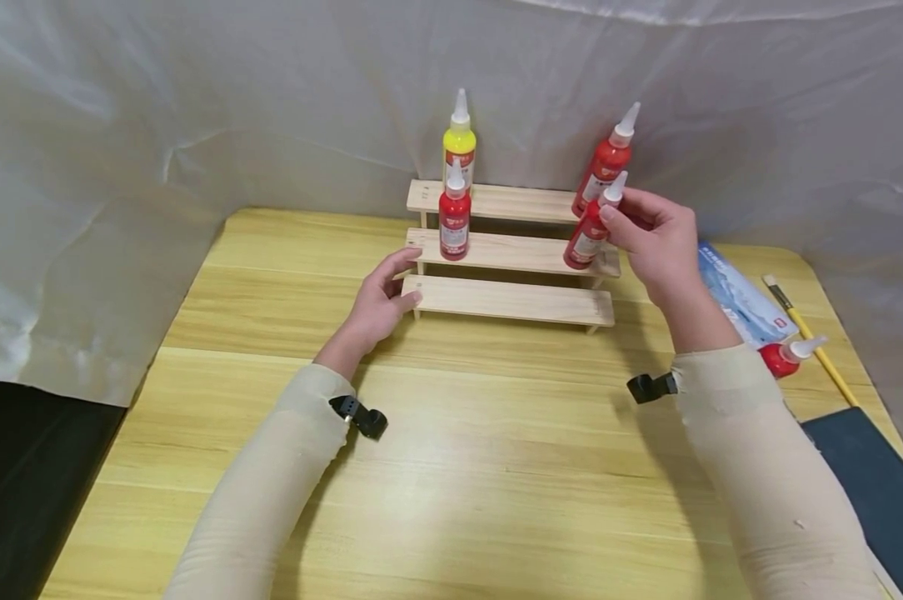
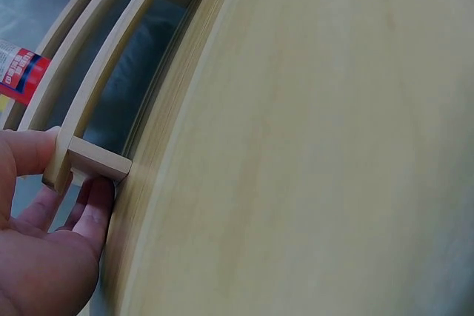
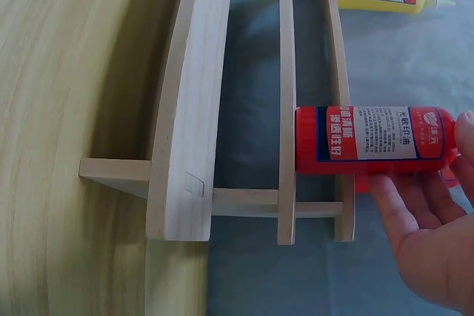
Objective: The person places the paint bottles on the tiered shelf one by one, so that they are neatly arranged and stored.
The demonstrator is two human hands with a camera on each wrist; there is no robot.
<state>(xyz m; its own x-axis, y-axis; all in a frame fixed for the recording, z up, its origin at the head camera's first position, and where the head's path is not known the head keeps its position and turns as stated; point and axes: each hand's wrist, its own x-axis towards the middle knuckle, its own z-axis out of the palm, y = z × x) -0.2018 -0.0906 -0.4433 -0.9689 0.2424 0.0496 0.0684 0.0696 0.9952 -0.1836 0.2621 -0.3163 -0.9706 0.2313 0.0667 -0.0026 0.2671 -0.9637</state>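
Observation:
My right hand (image 1: 661, 242) grips a red ink bottle (image 1: 588, 237) with a pointed white nozzle. Its base meets the right end of the middle step of a wooden three-step rack (image 1: 507, 302). At the rack's left end, my left hand (image 1: 380, 302) holds the lowest step, thumb (image 2: 33, 149) at the board's end and fingers beside its leg. Another red bottle (image 1: 455, 223) stands on the middle step's left end. Behind it a yellow bottle (image 1: 460, 142) is on the top step, partly hidden. A further red bottle (image 1: 601, 171) occupies the top step's right end.
On the right of the table (image 1: 459, 467) lie a blue-and-white packet (image 1: 744, 292), a yellow-handled brush (image 1: 819, 350) and a red bottle (image 1: 780, 360) on its side, partly behind my right sleeve. A dark flat object (image 1: 871, 475) is nearer. Grey cloth (image 1: 309, 100) hangs behind the rack.

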